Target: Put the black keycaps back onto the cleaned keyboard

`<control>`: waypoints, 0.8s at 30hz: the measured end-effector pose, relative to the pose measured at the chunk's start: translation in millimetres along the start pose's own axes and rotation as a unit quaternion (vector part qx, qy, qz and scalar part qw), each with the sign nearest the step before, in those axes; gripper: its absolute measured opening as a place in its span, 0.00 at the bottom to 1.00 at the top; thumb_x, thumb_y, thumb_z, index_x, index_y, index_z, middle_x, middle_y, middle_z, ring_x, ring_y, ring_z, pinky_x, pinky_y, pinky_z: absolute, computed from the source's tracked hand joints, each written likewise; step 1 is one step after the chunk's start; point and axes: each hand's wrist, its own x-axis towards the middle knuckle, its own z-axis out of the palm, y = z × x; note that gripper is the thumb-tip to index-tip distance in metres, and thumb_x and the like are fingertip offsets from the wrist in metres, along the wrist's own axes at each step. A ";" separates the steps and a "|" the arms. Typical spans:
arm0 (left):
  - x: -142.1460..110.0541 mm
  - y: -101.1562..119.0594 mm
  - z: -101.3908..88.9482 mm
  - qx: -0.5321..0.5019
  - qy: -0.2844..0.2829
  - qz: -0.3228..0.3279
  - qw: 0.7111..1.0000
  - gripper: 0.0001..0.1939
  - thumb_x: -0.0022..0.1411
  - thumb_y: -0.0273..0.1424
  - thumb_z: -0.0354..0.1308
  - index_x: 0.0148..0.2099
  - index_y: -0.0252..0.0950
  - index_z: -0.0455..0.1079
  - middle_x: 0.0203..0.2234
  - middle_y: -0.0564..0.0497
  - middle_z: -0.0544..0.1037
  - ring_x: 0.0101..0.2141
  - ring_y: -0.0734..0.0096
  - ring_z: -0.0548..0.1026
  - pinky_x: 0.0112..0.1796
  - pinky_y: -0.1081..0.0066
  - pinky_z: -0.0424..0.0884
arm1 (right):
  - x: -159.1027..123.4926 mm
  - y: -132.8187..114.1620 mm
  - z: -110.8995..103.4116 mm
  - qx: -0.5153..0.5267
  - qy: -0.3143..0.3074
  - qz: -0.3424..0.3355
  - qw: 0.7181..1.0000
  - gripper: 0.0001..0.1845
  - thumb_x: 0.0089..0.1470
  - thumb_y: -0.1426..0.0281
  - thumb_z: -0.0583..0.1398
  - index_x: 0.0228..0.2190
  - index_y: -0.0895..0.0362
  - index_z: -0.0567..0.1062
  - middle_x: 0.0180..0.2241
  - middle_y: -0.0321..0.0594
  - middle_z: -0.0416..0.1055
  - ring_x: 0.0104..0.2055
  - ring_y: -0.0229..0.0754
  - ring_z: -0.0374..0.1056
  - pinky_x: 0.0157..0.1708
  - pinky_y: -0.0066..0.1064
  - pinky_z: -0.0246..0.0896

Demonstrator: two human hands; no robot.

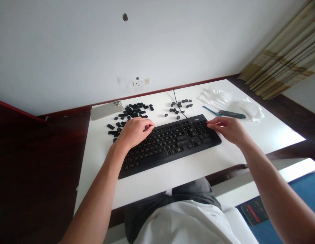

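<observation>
A black keyboard (170,144) lies slanted on a white table (264,135). My left hand (135,131) rests on the keyboard's far left edge with its fingers curled in a loose pinch; what they hold, if anything, is hidden. My right hand (227,128) lies at the keyboard's right end, fingers bent and pointing left over the keys, apparently gripping the far right corner. Loose black keycaps (130,113) are scattered behind my left hand, and a smaller group of keycaps (179,106) lies around the keyboard cable (178,101).
A phone (106,110) lies face down at the table's far left. A blue tool (210,110), a dark tool (232,114) and crumpled clear plastic (231,101) sit at the far right. A wall with sockets (141,81) stands behind. Curtains (284,64) hang at the right.
</observation>
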 end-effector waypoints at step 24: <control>1.3 0.1 4.9 0.013 -0.021 -0.013 1.000 0.13 0.75 0.34 0.57 0.47 0.41 0.84 0.41 0.50 0.87 0.40 0.61 0.80 0.43 0.62 0.73 | 47.0 -21.0 -33.7 -0.092 -0.373 0.080 0.920 0.36 0.52 0.32 0.61 0.24 0.53 0.69 0.19 0.36 0.69 0.23 0.37 0.62 0.27 0.33 0.55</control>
